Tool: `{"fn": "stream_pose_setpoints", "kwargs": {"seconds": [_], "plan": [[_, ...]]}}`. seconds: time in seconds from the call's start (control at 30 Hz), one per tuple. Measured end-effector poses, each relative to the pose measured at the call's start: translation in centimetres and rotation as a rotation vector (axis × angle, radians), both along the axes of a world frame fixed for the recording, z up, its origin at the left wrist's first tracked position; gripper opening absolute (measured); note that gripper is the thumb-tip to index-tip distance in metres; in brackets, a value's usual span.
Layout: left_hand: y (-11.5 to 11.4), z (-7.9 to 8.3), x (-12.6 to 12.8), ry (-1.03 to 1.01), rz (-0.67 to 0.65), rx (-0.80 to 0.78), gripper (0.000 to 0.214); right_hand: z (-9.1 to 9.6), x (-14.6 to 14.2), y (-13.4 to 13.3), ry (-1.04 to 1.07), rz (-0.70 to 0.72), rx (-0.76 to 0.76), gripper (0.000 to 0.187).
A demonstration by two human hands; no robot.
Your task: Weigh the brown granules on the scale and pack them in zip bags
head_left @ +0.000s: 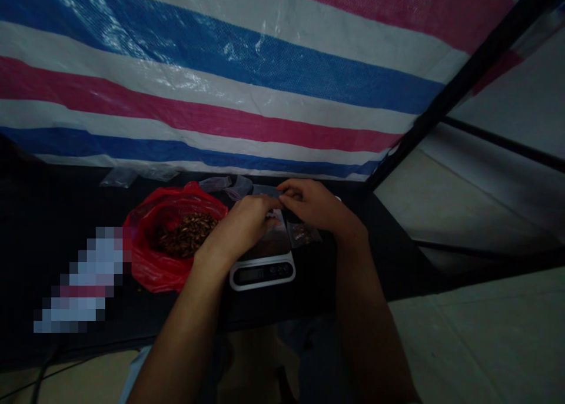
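While pinched, plastic bag (265,190) between grips (236,230) (315,205)

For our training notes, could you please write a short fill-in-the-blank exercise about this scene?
The left hand and right hand meet above a digital ____.
The small clear bag lies on the ____ side of that scale.
The plastic bag holding brown pieces is ____.

Missing words: scale; right; red.

Tarpaulin (220,80): blue, white, pink stripes | plastic bag (145,257): red | kitchen scale (262,280): white rim
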State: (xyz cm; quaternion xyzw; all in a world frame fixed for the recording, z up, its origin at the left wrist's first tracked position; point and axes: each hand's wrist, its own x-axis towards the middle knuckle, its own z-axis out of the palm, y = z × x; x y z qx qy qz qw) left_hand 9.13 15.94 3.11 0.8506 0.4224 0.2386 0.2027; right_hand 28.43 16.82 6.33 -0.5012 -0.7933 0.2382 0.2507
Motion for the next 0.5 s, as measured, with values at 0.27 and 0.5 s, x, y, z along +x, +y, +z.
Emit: {"fn": "stream_pose_setpoints", "kwargs": {"seconds": [0.27,0.5], "plan": [[0.6,-1.1,0.0,-0.113,-0.035,-0.018,0.022,-0.2,0.2,0.0,0.011,-0.011,-0.016,0.023],[0.8,-1.3,0.4,-0.177,-0.004,-0.021,0.016,-0.1,0.1,0.0,0.017,-0.015,-0.006,0.023]]}}
